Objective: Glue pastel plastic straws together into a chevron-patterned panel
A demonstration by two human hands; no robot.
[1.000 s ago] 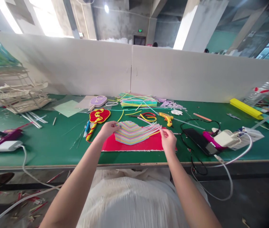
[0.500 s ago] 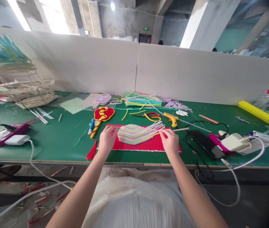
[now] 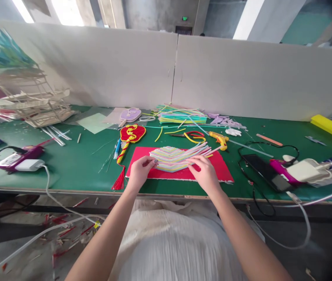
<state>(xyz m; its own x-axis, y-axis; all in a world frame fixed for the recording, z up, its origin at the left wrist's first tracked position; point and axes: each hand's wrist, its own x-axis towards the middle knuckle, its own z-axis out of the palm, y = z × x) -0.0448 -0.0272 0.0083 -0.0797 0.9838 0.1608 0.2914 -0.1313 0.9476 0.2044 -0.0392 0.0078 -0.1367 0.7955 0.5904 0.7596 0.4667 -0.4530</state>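
A chevron-shaped piece made of pastel strips [image 3: 177,157] lies on a red sheet [image 3: 224,171] near the front edge of the green table [image 3: 75,171]. My left hand [image 3: 139,175] pinches the piece's left end with thumb and fingertips. My right hand [image 3: 204,175] rests on its lower right part, fingers bent over the strips. Both hands are on the red sheet.
A red and yellow tasselled ornament [image 3: 129,136] lies left of the sheet. A yellow glue gun [image 3: 218,139], loose strips [image 3: 182,116], a black phone [image 3: 261,166] and a white charger [image 3: 306,170] with cables lie to the right. A purple tool [image 3: 16,158] sits at the left.
The view has tilted down and shifted. My right hand has moved left from the strips' right tips onto the piece's lower part. My left hand stays at the left end.
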